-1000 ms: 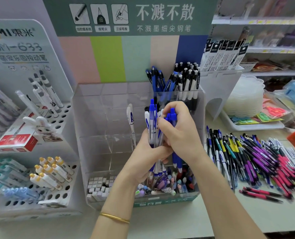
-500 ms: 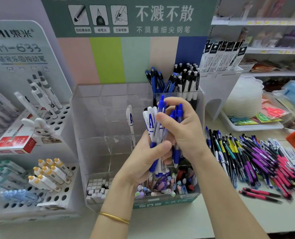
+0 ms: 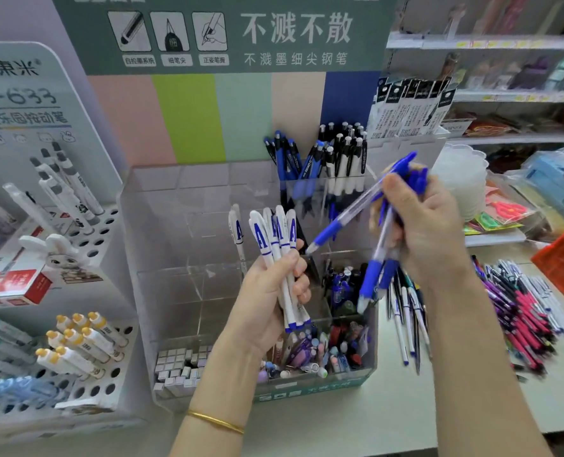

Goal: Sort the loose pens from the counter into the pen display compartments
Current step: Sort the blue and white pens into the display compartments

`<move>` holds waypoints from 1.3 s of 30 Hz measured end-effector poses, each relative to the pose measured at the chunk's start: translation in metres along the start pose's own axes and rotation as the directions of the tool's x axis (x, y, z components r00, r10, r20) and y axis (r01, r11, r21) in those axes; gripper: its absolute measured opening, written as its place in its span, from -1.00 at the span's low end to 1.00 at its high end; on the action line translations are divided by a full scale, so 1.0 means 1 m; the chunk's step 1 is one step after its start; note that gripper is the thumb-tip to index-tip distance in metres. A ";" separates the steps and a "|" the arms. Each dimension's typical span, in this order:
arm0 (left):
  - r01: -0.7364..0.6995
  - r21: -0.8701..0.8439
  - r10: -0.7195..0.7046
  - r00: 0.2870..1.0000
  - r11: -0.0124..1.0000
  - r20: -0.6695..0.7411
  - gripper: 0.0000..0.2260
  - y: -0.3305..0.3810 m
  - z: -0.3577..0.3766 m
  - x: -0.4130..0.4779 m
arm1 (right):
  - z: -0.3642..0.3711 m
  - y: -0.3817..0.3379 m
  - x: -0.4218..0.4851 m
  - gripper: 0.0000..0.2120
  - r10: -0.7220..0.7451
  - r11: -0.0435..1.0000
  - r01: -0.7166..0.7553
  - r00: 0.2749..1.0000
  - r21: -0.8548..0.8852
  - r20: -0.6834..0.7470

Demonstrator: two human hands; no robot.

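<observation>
Risk: one of the blue click pens juts sideways from the bunch, looks barely caught, and could slip into the wrong compartment of the acrylic display. R hand is curled tight round that bunch, over the display's right side. L hand grips several white capped pens, tips down, at mid-display. Other loose pens lie on the counter, right of the display.

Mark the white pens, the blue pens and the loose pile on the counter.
white pens [image 3: 275, 240], head view, on the printed caps.
blue pens [image 3: 373, 277], head view, on one blue grip.
loose pile [image 3: 525, 308], head view, on the pink pens mid-pile.
</observation>
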State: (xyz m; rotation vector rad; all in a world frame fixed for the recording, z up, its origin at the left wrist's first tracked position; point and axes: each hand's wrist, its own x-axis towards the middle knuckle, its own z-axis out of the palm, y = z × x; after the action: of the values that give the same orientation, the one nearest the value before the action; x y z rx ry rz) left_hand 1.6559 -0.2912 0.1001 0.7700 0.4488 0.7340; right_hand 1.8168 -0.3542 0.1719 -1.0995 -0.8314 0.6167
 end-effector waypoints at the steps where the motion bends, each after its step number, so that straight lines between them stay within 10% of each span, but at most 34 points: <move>1: -0.003 0.047 0.003 1.000 0.999 -0.001 -0.84 0.001 0.000 -0.001 | -0.007 -0.006 0.004 -0.90 -0.055 0.995 0.049 0.996 -0.082 -0.073; 8: -0.023 0.240 0.012 0.999 0.970 0.047 -0.66 0.002 0.003 0.001 | -0.014 0.006 0.030 -0.90 -0.279 0.663 0.217 0.960 -0.717 0.033; 17: -0.043 0.274 0.029 0.998 0.961 0.056 -0.72 0.004 0.003 0.000 | 0.001 0.023 0.040 -0.80 -0.603 0.454 0.354 0.797 -0.817 0.010; 24: -0.044 0.283 0.033 0.999 0.958 0.042 -0.79 0.005 0.004 0.001 | -0.002 0.047 0.029 -0.84 -0.375 0.370 0.277 0.918 -0.887 0.130; 30: -0.039 0.272 0.028 0.999 0.961 0.043 -0.79 0.005 0.005 0.003 | 0.001 0.045 0.021 -0.73 -0.294 0.441 0.225 0.951 -0.869 0.097; 35: -0.040 0.279 0.029 0.999 0.960 0.044 -0.79 0.006 0.004 0.004 | 0.011 0.030 0.028 -0.88 -0.458 0.768 0.285 0.870 -0.573 -0.181; 39: -0.038 0.290 0.026 0.999 0.956 0.044 -0.79 0.004 0.002 0.004 | 0.023 0.025 0.037 -0.82 -0.560 0.791 0.417 0.788 -0.448 -0.255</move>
State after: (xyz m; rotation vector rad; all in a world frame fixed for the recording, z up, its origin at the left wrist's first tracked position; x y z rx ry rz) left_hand 1.6580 -0.2868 0.1041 1.0689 0.5162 0.6893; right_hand 1.8180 -0.3048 0.1635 -1.2186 -0.8702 -0.2166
